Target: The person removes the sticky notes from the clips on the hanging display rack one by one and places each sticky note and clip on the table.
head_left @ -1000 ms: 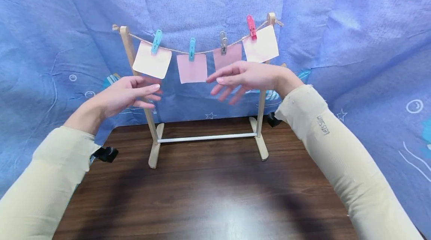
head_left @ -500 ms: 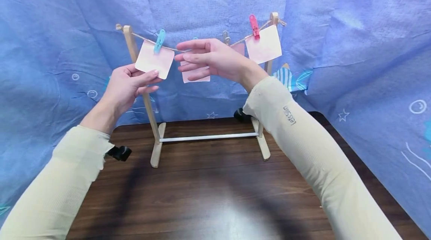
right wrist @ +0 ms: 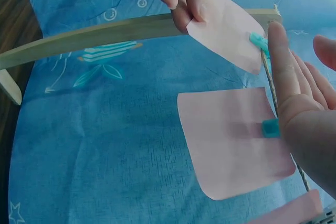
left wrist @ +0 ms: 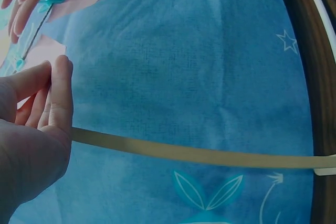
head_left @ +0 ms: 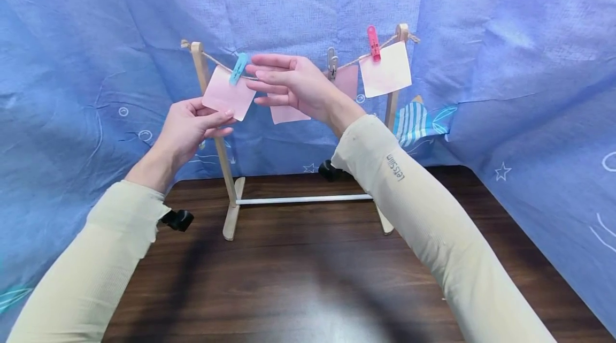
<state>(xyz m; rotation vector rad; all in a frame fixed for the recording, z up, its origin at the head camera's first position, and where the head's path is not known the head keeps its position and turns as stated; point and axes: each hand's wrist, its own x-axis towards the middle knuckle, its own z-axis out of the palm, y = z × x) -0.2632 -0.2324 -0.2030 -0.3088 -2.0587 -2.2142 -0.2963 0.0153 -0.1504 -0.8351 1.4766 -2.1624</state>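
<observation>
Head: L-most pink card (head_left: 228, 94), hung on rope (head_left: 212, 58) by blue clip (head_left: 238, 68), pinched at corner by L hand (head_left: 185, 126); R hand (head_left: 300, 86) held outstretched nr clip, touch unclear. L wrist: card part-hidden. R wrist: card poss. torn if tugged while clipped.

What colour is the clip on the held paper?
The clip is light blue, clearest in the head view.

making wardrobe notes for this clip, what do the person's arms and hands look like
The long, cream, finely ribbed fabric left sleeve and matching right sleeve end raggedly near the wrists. Dark lettering, apparently "LetsSlim", marks the right one. A small, black, block-like piece protrudes by each wrist. The left hand and right hand are bare, without visible rings.
</observation>
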